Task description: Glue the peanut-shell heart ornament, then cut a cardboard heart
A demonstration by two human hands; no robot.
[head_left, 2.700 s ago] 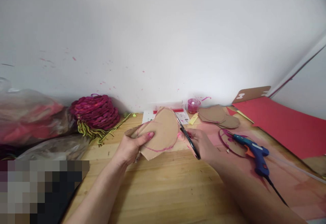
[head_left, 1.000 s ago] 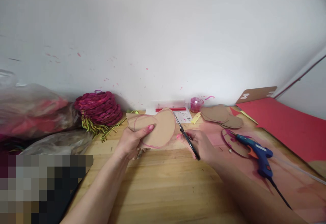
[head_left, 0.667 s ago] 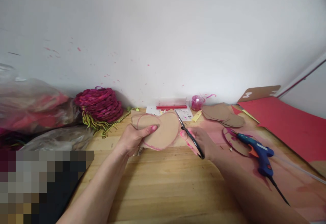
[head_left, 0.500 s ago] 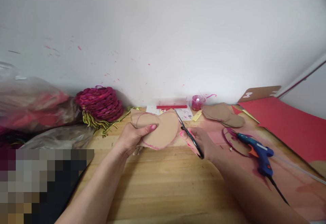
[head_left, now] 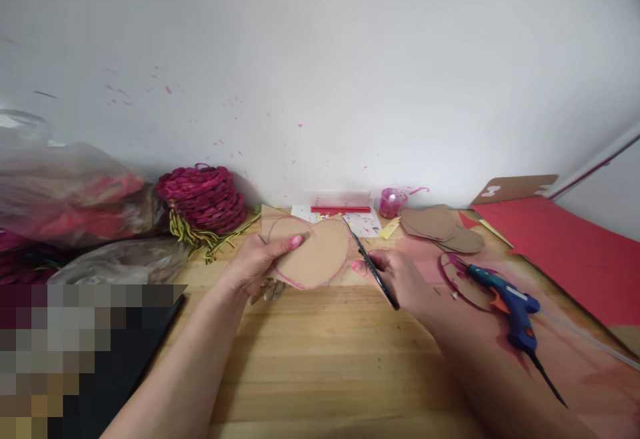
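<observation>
Between my hands is a piece of brown cardboard [head_left: 320, 256] with a pink heart outline drawn on it. Its right side follows the rounded outline, while a pointed corner stands out at the upper left. My left hand [head_left: 257, 259] grips its left edge, thumb on top and fingers underneath. In my right hand [head_left: 395, 276] are scissors with black handles [head_left: 377, 276]. Their blades point up and away, along the upper right edge of the cardboard. Small scraps [head_left: 273, 289] lie below my left hand.
A hot glue gun [head_left: 515, 306] rests on a round cardboard piece at right, its cord trailing. Cut cardboard shapes [head_left: 435, 222], a pink-stained cup [head_left: 391, 203] and red sheets [head_left: 560, 246] sit behind. Magenta yarn [head_left: 203, 199] and plastic bags [head_left: 75, 192] are at left.
The cardboard has turned slightly, and its upper right peak is now lower and rounder beside the blades. My right hand has shifted a little, with the scissors seen more edge-on.
</observation>
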